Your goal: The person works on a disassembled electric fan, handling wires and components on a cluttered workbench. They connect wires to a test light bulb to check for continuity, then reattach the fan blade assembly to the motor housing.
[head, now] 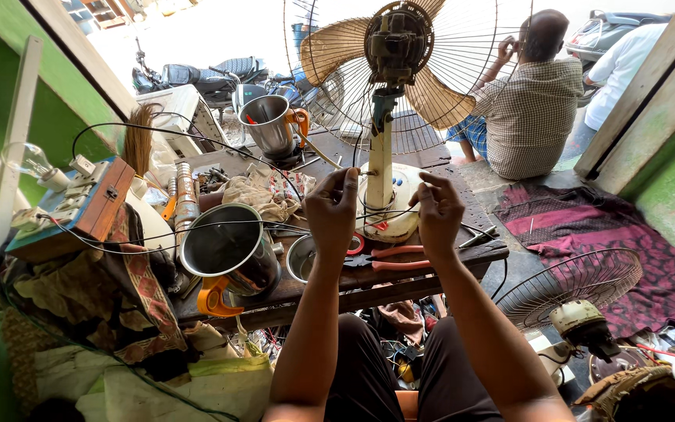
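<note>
- Cream plastic forms the base and stem of the table fan [382, 168], which stands on the cluttered wooden workbench [369, 293] straight ahead of the person; its tan blades and open motor housing sit inside half a wire cage.
- Left hand [332, 211] is raised just in front of the fan's stem, fingers curled in and pressed toward the thumb, pinching a thin dark wire [388, 212] that runs across to the other hand.
- Right hand [437, 211] is level with it on the right side of the stem, thumb and forefinger nipped together on the same wire; the remaining fingers are loosely bent.
- Red-handled pliers [392, 258] lie on the bench just below the hands, near the fan's base.
- Steel mixer jar [228, 250] with an orange handle rests tilted at the near left edge of the bench; a second steel jar [269, 125] stands upright farther back.
- Wooden switchboard [80, 203] with a clear bulb [31, 162] sits at the far left, black leads looping from it over the bench and across the jars.
- Another fan cage and motor [576, 301] lie on the floor at the near right.
- Beyond the bench a person in a checked shirt [529, 109] sits on the step, back turned.
</note>
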